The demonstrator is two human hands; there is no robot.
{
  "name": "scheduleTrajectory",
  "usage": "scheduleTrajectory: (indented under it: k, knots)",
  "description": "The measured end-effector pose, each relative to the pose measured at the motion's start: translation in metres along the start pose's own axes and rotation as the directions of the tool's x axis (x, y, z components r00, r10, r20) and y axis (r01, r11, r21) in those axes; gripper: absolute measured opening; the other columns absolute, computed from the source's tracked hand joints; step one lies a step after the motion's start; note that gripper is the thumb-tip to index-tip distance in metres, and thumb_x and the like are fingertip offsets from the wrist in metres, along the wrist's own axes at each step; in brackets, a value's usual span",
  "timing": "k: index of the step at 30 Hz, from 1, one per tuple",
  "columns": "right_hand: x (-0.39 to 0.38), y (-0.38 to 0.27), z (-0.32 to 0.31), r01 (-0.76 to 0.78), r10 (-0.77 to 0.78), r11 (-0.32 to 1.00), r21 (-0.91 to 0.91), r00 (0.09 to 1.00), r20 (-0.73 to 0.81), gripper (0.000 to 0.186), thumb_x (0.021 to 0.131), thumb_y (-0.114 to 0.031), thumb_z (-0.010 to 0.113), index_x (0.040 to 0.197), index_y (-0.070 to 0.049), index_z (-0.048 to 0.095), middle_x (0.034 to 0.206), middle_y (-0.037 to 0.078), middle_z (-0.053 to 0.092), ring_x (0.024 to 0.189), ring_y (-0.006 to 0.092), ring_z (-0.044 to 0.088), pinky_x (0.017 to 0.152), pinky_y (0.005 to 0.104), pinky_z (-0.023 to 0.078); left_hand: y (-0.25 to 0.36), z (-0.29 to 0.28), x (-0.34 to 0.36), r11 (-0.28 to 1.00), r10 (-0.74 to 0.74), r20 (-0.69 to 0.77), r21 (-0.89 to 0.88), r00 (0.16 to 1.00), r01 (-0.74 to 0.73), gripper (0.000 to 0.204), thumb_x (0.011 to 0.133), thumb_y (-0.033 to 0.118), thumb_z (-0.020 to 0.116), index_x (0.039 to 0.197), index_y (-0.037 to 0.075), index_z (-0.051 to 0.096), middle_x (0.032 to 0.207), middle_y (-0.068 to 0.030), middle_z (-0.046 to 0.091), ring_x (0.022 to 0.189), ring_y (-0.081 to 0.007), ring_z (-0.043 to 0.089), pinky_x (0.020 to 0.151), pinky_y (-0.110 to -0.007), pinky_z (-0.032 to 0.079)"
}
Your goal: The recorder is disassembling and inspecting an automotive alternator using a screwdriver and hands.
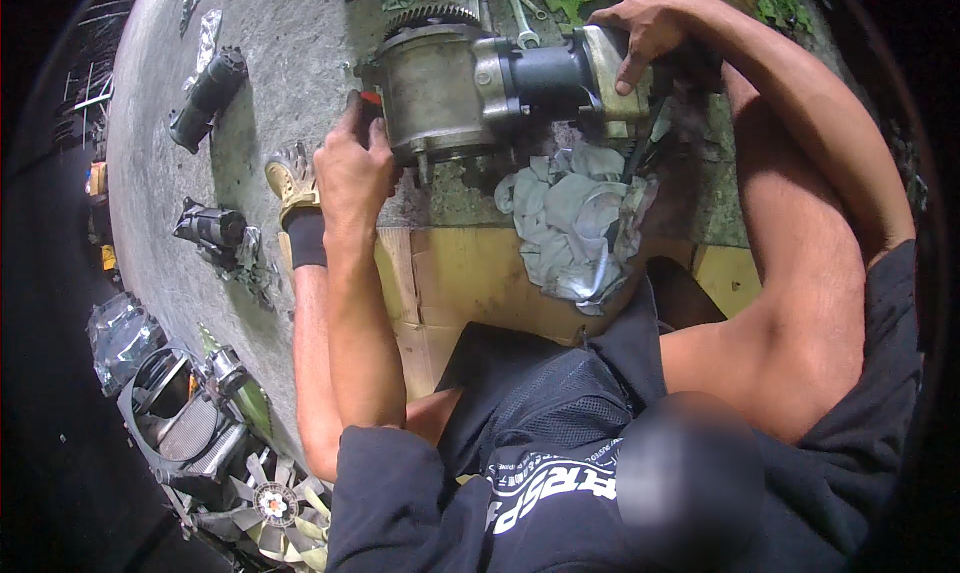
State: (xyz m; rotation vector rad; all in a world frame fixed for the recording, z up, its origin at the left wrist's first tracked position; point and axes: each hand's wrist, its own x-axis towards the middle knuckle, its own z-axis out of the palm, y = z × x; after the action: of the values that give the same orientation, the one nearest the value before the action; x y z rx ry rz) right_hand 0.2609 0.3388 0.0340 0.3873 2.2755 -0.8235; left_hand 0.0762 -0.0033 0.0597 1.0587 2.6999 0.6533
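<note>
A metal gear unit [435, 93] lies on its side in front of me, with a grey cylindrical housing, a toothed gear wheel [432, 16] at its far side and a black cylindrical section [546, 78]. My left hand [355, 163] is at the housing's left end, fingers closed around a small red-orange piece [371, 98]; most of it is hidden. Over the pale metal block [606, 68] at the right end, my right hand [645, 33] is curled, thumb on the near side. A crumpled whitish rag [575, 213] lies just nearer than the unit.
Flattened cardboard [460, 273] covers the floor before me. Wrenches [522, 18] lie beyond the unit. Along the left are two dark motor-like parts [208, 98] [210, 225], a radiator [190, 423] and a bladed fan [275, 508].
</note>
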Motion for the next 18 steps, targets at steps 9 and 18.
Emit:
scheduleTrajectory:
  k: [9, 18]
  knots:
    - [0.001, 0.003, -0.001, 0.007, -0.007, 1.000, 0.026, 1.000, 0.005, 0.111, 0.057, -0.039, 0.097, 0.148, -0.005, 0.045, 0.131, 0.021, 0.064, 0.121, 0.0337, 0.062, 0.104, 0.0436, 0.049, -0.013, 0.002, 0.003, 1.000, -0.013, -0.045, -0.001, 0.999, 0.013, 0.045, 0.097, 0.017, 0.062, 0.139, 0.003, 0.060, 0.074, -0.0084, 0.067, 0.052, -0.0156, 0.067, 0.045, -0.031, 0.051]
    - [-0.003, -0.002, -0.001, -0.032, 0.032, 0.999, 0.004, 0.999, -0.007, 0.110, 0.057, -0.039, 0.097, 0.148, -0.005, 0.046, 0.132, 0.020, 0.064, 0.121, 0.0329, 0.062, 0.105, 0.0434, 0.049, -0.014, 0.002, 0.001, 0.994, -0.035, -0.040, -0.107, 0.999, 0.030, 0.046, 0.097, 0.017, 0.062, 0.141, 0.004, 0.058, 0.072, -0.0081, 0.067, 0.051, -0.0161, 0.067, 0.043, -0.032, 0.051]
